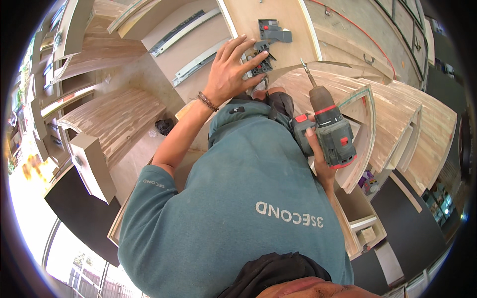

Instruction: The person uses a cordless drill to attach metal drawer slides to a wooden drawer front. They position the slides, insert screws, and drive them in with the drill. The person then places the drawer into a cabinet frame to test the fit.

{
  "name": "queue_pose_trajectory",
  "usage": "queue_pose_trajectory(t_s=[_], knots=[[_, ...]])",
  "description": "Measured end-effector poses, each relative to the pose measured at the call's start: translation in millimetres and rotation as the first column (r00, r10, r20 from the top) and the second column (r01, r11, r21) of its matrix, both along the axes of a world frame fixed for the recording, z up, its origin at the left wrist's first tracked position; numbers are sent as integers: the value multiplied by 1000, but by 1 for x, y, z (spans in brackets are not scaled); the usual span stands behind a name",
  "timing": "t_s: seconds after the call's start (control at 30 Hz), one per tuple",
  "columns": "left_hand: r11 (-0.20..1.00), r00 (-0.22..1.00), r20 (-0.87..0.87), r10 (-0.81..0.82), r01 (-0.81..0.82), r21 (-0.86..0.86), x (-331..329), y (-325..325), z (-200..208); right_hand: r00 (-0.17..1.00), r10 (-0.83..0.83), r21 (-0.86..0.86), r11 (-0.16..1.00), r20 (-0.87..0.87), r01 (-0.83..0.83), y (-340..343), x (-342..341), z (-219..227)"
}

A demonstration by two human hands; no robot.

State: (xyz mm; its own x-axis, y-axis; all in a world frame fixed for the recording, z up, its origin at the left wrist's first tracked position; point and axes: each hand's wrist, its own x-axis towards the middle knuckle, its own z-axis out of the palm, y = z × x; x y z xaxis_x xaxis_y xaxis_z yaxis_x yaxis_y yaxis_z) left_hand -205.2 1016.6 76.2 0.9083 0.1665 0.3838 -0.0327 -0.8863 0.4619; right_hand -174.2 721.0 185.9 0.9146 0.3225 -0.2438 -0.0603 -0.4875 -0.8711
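A cordless drill (334, 116), grey and black with red trim, is held by the grip in my right hand (319, 154). Its long bit (306, 72) points up and away from me. My left hand (233, 67) has its fingers spread over a dark grey plastic piece (262, 52). Whether the fingertips touch that piece I cannot tell. Just beyond lies another grey plastic piece (273, 32) with a red part, on the pale wood panel (293, 52).
Metal drawer runners (198, 67) lie on a board to the left. Wooden cabinet boxes (114, 116) stand at the left, with more curved-looking wooden panels (397, 134) at the right. An orange-red cable (365, 37) runs across the floor at the far right.
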Motion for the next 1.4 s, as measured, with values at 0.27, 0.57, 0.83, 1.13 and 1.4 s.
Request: queue_pose_trajectory(t_s=[0.27,0.57,0.83,1.13,1.4], knots=[[999,997,58,43,-43,-5,-7,-8,-4,999,40,73,996,15,-41,8,5,-2],[997,992,111,68,-71,17,-10,-12,-9,993,105,27,994,-46,-104,3,13,-4],[997,988,135,76,-78,8,-11,-14,-10,989,136,18,990,61,-138,-6,16,-15],[997,992,113,63,-58,-53,-14,-10,-10,991,135,-18,991,21,-134,-7,17,-17],[1000,996,90,13,-11,-25,-17,-5,-9,980,197,-63,979,25,-195,-2,21,-14]])
